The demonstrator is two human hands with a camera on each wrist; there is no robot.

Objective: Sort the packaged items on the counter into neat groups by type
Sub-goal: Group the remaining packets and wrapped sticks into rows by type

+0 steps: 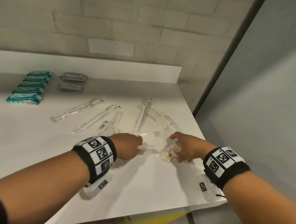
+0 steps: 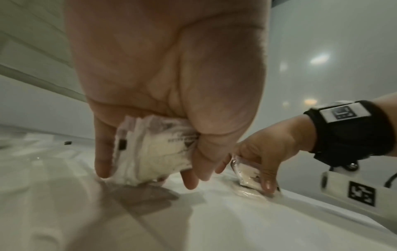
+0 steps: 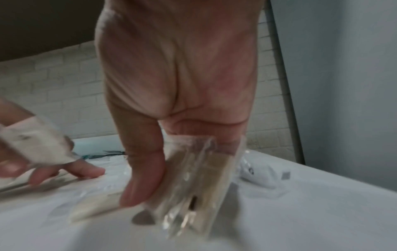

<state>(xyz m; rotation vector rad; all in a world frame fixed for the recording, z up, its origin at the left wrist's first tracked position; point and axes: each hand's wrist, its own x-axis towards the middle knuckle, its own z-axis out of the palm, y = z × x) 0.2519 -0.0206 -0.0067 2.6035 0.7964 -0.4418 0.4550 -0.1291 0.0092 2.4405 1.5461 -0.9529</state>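
Observation:
My left hand (image 1: 131,145) grips a bunch of thin white packets (image 2: 154,151) just above the white counter (image 1: 32,145). My right hand (image 1: 181,147) pinches a clear plastic packet with beige contents (image 3: 197,180), also visible beside the left hand as the clear packet (image 1: 168,152). More clear packets (image 1: 150,135) lie between and beyond both hands. Wrapped toothbrushes (image 1: 96,117) lie loose in the middle. A row of teal-and-white packs (image 1: 31,87) and grey packs (image 1: 72,82) sit at the back left.
A raised white ledge (image 1: 93,67) and a brick wall (image 1: 116,18) run behind the counter. The counter's right edge (image 1: 204,135) borders a grey panel (image 1: 272,87). A yellow floor mark (image 1: 160,219) shows below the front edge.

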